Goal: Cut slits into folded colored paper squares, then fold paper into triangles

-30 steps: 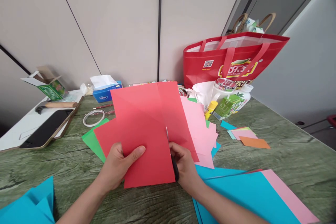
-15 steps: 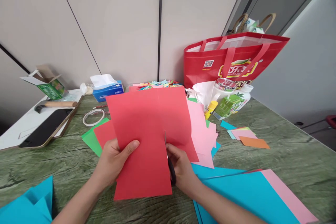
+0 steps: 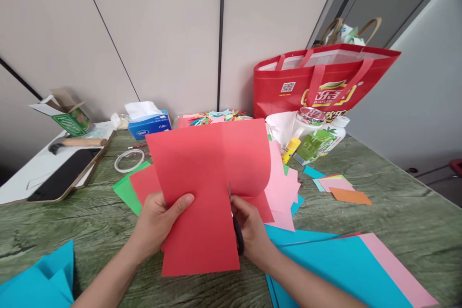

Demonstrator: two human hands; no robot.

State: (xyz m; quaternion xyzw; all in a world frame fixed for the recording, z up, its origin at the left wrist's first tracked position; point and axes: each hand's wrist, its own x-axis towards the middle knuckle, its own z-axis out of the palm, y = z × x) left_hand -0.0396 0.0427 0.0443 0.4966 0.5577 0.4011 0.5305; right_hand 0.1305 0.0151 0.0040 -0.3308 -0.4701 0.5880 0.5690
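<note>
A large red sheet of paper (image 3: pixel 200 168) is held up above the table, slit from its near edge to about the middle. My left hand (image 3: pixel 159 221) grips its left side, thumb on top and fingers hidden beneath. In my right hand (image 3: pixel 250 231) is a pair of scissors (image 3: pixel 238 236) with a black handle; the blade tip shows at the upper end of the slit. The paper right of the cut curls upward over my right hand. Under the raised sheet lie red, green and pink papers (image 3: pixel 279 192).
Blue sheets (image 3: pixel 335 264) lie at the near right, folded blue paper (image 3: pixel 43 279) at the near left. Behind stand a tissue box (image 3: pixel 149 127), a tape roll (image 3: pixel 129 160), a glue stick (image 3: pixel 290 150) and a red bag (image 3: pixel 281 74). A hammer (image 3: pixel 77 143) and a phone (image 3: pixel 65 175) are at left.
The flap right of the cut has curled up more and rounded. The sheet's near edge and the scissors have shifted slightly right. Both hands keep their hold.
</note>
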